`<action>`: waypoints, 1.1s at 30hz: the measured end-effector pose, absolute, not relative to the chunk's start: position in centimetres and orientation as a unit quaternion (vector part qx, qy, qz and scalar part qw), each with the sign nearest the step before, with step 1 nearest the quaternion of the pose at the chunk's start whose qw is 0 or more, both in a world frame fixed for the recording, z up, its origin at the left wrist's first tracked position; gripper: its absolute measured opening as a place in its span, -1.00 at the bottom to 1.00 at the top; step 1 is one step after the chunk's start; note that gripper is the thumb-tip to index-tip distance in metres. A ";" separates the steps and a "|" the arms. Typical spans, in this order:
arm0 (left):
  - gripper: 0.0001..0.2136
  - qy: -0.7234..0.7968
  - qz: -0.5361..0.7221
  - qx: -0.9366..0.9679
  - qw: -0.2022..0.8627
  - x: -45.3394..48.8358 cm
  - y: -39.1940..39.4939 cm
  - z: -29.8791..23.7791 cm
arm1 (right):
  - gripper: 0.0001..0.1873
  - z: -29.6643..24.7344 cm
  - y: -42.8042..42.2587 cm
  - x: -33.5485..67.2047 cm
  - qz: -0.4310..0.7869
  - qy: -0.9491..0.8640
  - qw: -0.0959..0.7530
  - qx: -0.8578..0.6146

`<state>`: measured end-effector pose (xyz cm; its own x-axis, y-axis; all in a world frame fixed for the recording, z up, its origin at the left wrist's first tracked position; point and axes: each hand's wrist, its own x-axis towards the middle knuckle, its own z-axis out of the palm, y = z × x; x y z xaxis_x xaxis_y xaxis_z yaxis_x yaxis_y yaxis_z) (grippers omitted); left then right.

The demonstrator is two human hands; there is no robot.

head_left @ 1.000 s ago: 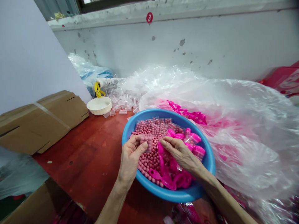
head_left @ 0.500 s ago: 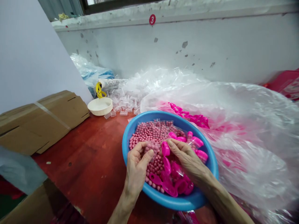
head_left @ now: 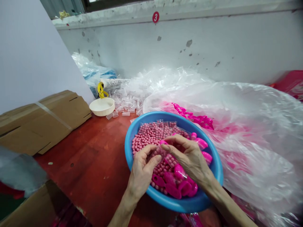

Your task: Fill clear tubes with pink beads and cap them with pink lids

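Observation:
My left hand [head_left: 142, 170] is closed, thumb and fingers pinching a clear plastic tube [head_left: 158, 151] filled with pink beads. Fingers of my right hand [head_left: 193, 159] are pressed together around a bright pink cap [head_left: 163, 142] at the far end of that tube; my fingertips partly cover it. Both hands are over a blue basin [head_left: 129, 143]. Loose pink beads [head_left: 146, 134] fill its left and back part. Several bright pink caps and cap-ended tubes [head_left: 180, 171] lie in its front and right part, partly beneath my right hand.
Clear tube pieces [head_left: 127, 102] are scattered behind the basin, near a white shallow dish [head_left: 102, 107] and yellow scissors handles [head_left: 101, 90]. A large clear plastic bag [head_left: 255, 126] with pink parts [head_left: 203, 121] spreads at right. Flattened cardboard [head_left: 44, 119] lies at left on the red table [head_left: 94, 160].
My right hand has turned and brought the pink cap onto the tube's end, against my left fingers. The open pink cap that was visible in its fingers is now mostly covered.

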<state>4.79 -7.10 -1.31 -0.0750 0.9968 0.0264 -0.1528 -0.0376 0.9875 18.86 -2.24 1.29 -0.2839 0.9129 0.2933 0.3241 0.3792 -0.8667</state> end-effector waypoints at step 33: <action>-0.93 0.445 0.561 0.458 0.527 4.6 -7.8 -1.2 | -0.76 1.6 -4.1 19.7 0.237 -0.762 0.496 -0.341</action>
